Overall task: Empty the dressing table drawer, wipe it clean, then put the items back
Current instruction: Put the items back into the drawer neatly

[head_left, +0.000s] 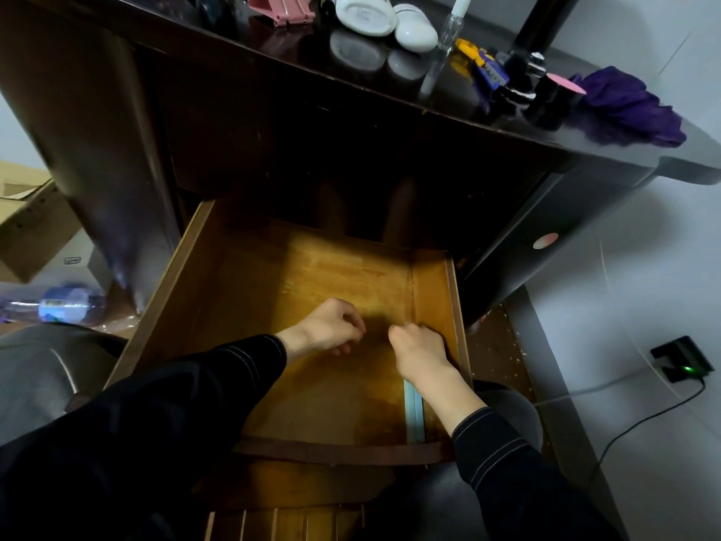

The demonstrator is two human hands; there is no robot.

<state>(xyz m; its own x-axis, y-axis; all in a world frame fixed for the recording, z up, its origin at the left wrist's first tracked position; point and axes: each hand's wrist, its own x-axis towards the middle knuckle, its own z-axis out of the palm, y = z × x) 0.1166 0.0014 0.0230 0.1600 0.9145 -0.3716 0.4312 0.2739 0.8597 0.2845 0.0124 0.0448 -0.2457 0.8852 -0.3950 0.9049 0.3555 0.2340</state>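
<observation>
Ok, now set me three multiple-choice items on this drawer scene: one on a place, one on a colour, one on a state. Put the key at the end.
1. Where does the purple cloth lie?
A. on the floor
B. on the dressing table top
C. on a cardboard box

2. What colour is the long strip along the right wall of the drawer?
A. light blue
B. red
C. black

3. How does the drawer stand?
A. pushed shut
B. pulled out and packed full
C. pulled out, its wooden floor mostly bare

Key:
1 B, the cloth sits bunched at the right end of the dark top.
2 A, the strip shows pale blue against the brown wood.
3 C, the drawer juts out toward the camera and the strip is the only item seen on its floor.
</observation>
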